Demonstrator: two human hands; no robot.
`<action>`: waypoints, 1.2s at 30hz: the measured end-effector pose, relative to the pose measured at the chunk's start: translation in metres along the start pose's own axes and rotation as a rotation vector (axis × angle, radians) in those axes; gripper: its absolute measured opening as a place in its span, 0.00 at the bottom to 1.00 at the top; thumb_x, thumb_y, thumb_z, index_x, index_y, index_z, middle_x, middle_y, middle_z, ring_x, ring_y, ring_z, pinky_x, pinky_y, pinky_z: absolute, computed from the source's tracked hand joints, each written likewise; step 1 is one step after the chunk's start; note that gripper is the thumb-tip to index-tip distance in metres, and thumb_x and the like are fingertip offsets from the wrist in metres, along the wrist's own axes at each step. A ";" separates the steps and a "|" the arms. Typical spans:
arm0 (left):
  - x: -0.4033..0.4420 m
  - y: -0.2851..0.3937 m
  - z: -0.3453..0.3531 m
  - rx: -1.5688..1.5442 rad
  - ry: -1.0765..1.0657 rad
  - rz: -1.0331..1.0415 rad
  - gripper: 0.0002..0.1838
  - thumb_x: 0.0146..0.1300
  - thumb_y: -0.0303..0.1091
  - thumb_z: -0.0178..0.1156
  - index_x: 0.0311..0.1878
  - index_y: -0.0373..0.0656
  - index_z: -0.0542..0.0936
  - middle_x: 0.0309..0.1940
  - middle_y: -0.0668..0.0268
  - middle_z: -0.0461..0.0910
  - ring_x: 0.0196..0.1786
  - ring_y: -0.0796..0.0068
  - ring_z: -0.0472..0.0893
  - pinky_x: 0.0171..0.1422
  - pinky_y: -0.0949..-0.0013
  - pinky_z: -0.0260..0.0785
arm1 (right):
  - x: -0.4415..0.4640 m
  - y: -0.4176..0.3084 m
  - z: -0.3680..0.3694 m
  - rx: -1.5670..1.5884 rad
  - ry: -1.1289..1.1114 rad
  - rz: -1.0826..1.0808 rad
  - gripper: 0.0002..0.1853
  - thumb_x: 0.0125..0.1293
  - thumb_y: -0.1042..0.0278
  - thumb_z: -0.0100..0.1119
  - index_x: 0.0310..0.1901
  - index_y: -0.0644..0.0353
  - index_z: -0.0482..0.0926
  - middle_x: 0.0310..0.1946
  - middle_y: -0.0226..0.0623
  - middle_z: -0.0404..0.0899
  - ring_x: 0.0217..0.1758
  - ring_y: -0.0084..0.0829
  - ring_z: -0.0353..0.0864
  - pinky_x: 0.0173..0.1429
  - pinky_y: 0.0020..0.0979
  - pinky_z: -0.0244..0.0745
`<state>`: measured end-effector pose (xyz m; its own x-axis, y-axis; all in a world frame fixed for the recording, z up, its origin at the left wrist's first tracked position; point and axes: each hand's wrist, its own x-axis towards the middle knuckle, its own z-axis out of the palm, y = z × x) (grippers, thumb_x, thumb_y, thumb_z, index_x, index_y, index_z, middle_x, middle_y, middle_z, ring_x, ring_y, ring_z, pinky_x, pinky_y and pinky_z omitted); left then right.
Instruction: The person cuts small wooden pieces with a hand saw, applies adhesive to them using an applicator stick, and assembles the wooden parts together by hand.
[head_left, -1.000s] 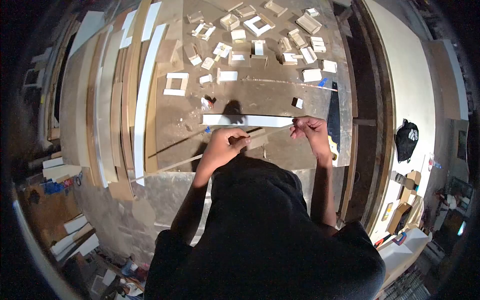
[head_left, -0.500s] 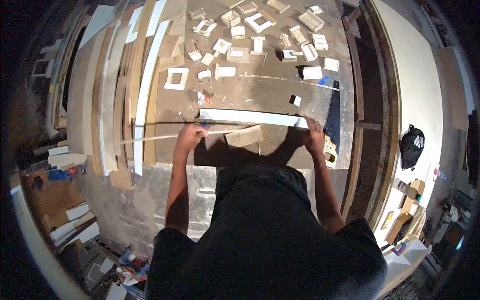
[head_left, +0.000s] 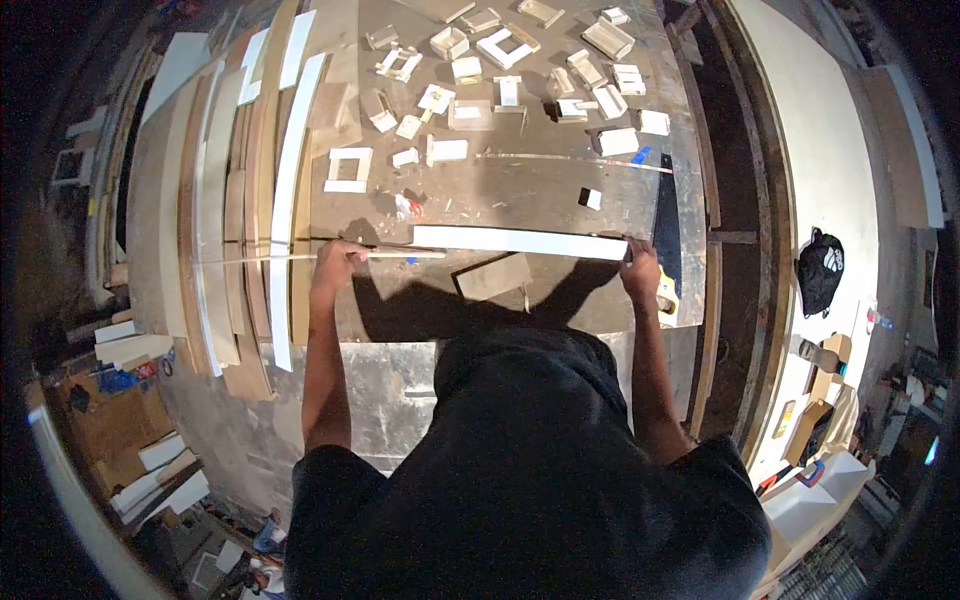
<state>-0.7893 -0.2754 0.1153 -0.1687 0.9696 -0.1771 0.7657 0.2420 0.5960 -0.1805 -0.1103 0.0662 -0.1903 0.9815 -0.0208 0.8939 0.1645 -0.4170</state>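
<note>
My left hand (head_left: 338,262) is closed around a thin wooden strip (head_left: 408,253), which reaches out to both sides of it over the long boards. At the right end of a long white strip (head_left: 520,241), my right hand (head_left: 640,272) grips that end between its fingers. The white strip lies roughly level across the table in front of me. Between my hands, nearer my body, a flat brown wood piece (head_left: 492,277) rests on the table, partly in shadow.
Many small wooden frames and boxes (head_left: 468,115) are spread over the far table (head_left: 440,200). Long boards (head_left: 292,200) lie at the left. A handsaw (head_left: 666,235) is beside my right hand. A black bag (head_left: 820,272) sits on the pale surface at right.
My left hand has moved left with the thin strip, away from my right hand. My right hand has gone slightly right, and the white strip has shifted right with it.
</note>
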 end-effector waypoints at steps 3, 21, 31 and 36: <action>0.009 -0.002 -0.003 0.028 -0.053 -0.004 0.07 0.58 0.25 0.67 0.40 0.41 0.89 0.35 0.54 0.87 0.37 0.60 0.87 0.44 0.61 0.77 | -0.007 0.007 -0.001 -0.026 0.044 -0.092 0.23 0.55 0.73 0.68 0.56 0.59 0.80 0.48 0.47 0.82 0.51 0.51 0.80 0.56 0.44 0.77; 0.030 0.010 0.056 0.195 0.311 0.117 0.12 0.55 0.26 0.64 0.43 0.47 0.88 0.39 0.60 0.86 0.45 0.54 0.81 0.55 0.55 0.72 | -0.014 0.065 -0.077 -0.052 -0.111 -0.166 0.23 0.51 0.81 0.67 0.52 0.64 0.80 0.46 0.50 0.82 0.46 0.52 0.83 0.51 0.43 0.79; -0.013 0.090 0.111 0.178 0.513 -0.011 0.21 0.58 0.34 0.67 0.56 0.46 0.82 0.48 0.57 0.82 0.57 0.54 0.77 0.64 0.53 0.66 | -0.020 0.083 -0.069 0.067 -0.103 -0.160 0.21 0.50 0.78 0.74 0.48 0.65 0.83 0.42 0.44 0.85 0.42 0.37 0.86 0.48 0.36 0.82; -0.014 0.166 0.134 0.047 0.347 0.317 0.25 0.55 0.41 0.71 0.56 0.45 0.82 0.52 0.58 0.81 0.60 0.53 0.75 0.66 0.51 0.64 | -0.013 0.076 -0.085 0.400 -0.404 -0.076 0.23 0.50 0.74 0.76 0.51 0.64 0.85 0.44 0.39 0.87 0.46 0.27 0.84 0.52 0.33 0.80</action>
<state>-0.5766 -0.2531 0.1123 -0.1136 0.9518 0.2848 0.8388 -0.0618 0.5410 -0.0758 -0.1022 0.1124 -0.4582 0.8402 -0.2899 0.6636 0.1063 -0.7405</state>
